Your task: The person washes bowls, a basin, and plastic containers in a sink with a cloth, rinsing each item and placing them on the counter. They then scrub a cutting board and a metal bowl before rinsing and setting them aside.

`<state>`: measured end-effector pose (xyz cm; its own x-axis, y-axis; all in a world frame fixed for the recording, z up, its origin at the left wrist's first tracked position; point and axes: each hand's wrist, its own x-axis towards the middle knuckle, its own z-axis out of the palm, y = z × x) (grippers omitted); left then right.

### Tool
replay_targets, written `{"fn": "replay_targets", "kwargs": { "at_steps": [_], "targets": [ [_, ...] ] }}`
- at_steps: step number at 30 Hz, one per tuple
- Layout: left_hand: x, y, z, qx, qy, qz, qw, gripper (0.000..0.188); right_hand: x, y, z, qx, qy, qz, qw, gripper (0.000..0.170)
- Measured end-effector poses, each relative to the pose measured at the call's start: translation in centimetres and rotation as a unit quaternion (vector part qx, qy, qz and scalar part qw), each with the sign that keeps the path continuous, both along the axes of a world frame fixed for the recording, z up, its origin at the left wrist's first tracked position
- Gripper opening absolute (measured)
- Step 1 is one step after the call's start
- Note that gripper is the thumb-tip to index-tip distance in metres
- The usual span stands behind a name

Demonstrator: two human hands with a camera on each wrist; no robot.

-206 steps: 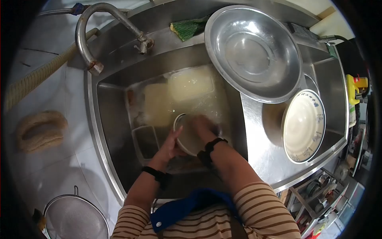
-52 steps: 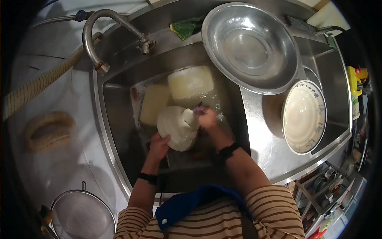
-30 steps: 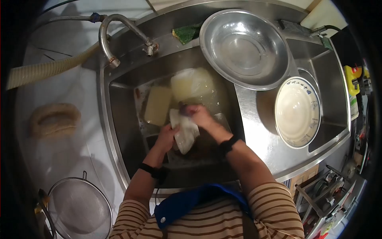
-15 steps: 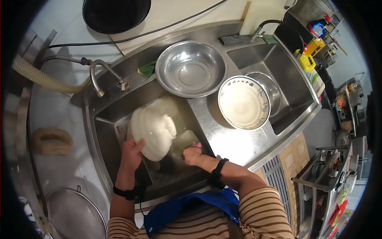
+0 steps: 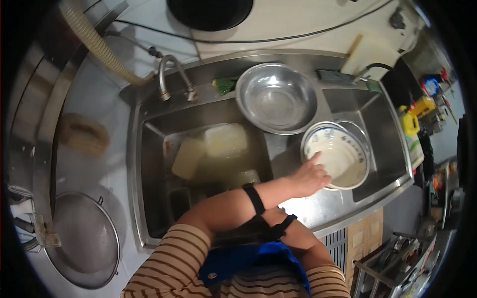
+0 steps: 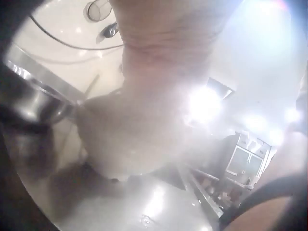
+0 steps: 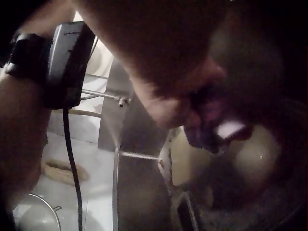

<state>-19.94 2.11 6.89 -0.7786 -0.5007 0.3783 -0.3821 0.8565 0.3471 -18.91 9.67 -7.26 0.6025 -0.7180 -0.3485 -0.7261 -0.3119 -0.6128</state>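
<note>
My left hand reaches across to the right and grips the near rim of a white bowl with blue marks on its inside edge. A second rim shows behind it, so two bowls sit nested on the steel ledge. In the left wrist view the left hand is blurred. The left forearm hides my right hand in the head view. Over the water, the right hand holds a dark purple scrubber in the right wrist view. Two pale rectangular containers lie in the cloudy water of the sink.
A large steel basin stands on the ledge behind the bowls. The faucet arches over the sink's back left corner. At left are a sieve and a tan ring-shaped object. A second basin of the sink lies at right.
The left hand has brought the white bowl out of the sink to the other bowl at right. Earlier the right hand rubbed it with the purple scrubber. The head view has shifted.
</note>
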Motion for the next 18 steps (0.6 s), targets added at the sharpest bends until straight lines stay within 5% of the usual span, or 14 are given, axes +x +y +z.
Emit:
{"fn": "replay_targets", "kwargs": {
  "at_steps": [3, 7, 8, 11, 14, 18],
  "targets": [
    [1.7, 0.2, -1.3, -0.056, 0.137, 0.024, 0.989, 0.008, 0.8, -0.4, -2.0, -0.036, 0.061, -0.028, 0.997, 0.039],
    [12.2, -0.6, -6.9, 0.069, 0.227, 0.266, 0.934, 0.03, 3.3, -1.4, -4.3, -0.208, 0.055, -0.184, 0.959, 0.04],
    [16.8, 0.0, -9.6, 0.171, 0.289, 0.315, 0.888, 0.029, 3.5, -3.7, -0.1, 0.016, 0.183, -0.093, 0.979, 0.032],
    [32.2, 4.9, -17.8, 0.27, -0.037, 0.541, 0.796, 0.036, 4.1, -4.9, 0.6, -0.011, 0.14, -0.138, 0.98, 0.028],
    [40.3, 11.8, -21.3, 0.311, -0.223, 0.507, 0.772, 0.043, 5.6, -5.7, -0.8, 0.021, 0.168, -0.123, 0.978, 0.03],
    [41.8, 15.5, -23.1, 0.384, -0.307, 0.506, 0.708, 0.045, 7.9, -5.8, -3.7, 0.014, 0.133, -0.117, 0.984, 0.027]
  ]
}}
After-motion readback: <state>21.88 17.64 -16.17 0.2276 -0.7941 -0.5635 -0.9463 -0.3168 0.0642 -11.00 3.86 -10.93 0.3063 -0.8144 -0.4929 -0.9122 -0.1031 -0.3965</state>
